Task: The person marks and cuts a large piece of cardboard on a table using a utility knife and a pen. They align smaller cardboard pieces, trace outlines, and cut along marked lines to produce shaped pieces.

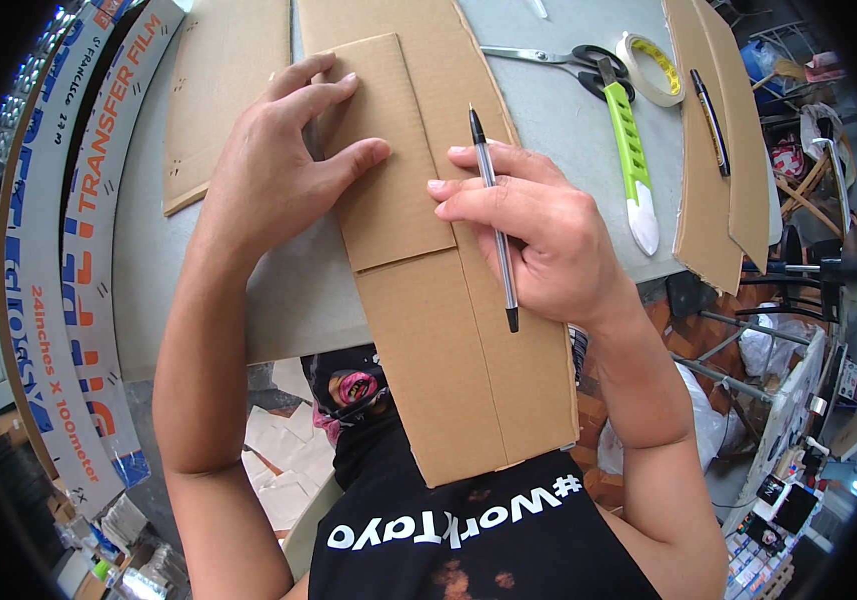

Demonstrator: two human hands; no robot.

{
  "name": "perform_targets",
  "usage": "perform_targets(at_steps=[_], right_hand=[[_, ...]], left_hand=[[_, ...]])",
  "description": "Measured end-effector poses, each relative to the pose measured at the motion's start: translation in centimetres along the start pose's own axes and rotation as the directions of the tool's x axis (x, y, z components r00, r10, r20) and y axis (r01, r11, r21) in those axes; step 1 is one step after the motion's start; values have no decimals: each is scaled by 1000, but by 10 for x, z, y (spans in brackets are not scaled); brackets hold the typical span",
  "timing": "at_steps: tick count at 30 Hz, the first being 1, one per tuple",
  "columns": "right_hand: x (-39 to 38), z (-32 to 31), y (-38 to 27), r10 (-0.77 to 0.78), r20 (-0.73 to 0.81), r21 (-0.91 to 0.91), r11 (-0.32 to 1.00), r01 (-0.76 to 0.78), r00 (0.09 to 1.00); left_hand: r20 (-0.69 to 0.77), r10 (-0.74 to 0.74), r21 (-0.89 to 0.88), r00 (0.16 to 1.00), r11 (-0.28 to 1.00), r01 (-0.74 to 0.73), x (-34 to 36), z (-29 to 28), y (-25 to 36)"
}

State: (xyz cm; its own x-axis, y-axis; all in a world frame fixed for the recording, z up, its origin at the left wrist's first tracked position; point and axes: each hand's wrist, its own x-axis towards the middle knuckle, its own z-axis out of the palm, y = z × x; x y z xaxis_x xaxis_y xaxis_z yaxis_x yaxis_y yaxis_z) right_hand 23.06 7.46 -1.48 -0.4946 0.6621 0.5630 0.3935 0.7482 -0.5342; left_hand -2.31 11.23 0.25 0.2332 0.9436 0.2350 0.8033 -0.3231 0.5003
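Note:
A long brown cardboard piece (449, 370) reaches from the table to my chest, with a thin line running lengthwise along it. On top of it lies a smaller cardboard rectangle (399, 205). My left hand (294, 150) presses on this rectangle, fingers spread, thumb flat on its face. Between the fingers of my right hand (539, 225) is a clear ballpoint pen (499, 225) with black ends, its tip pointing away from me. That hand rests over the right part of the long piece, beside the rectangle's right edge.
Right of the cardboard lie scissors (549, 57), a tape roll (649, 70), a green utility knife (630, 165) and a black marker (711, 122) on cardboard strips (699, 215). Another cardboard sheet (224, 100) lies left on the grey table (289, 300). Long printed boxes (89, 250) stand at the left.

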Motion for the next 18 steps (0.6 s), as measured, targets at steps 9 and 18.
perform_targets(at_steps=[9, 18], right_hand=[[-1, 0, 0, 1, 3, -4, 1000, -1, 1000], [-1, -2, -3, 34, 47, -7, 999, -34, 998]], left_hand=[[-21, 33, 0, 999, 999, -33, -1, 0, 0], [-32, 23, -23, 999, 999, -24, -3, 0, 1]])
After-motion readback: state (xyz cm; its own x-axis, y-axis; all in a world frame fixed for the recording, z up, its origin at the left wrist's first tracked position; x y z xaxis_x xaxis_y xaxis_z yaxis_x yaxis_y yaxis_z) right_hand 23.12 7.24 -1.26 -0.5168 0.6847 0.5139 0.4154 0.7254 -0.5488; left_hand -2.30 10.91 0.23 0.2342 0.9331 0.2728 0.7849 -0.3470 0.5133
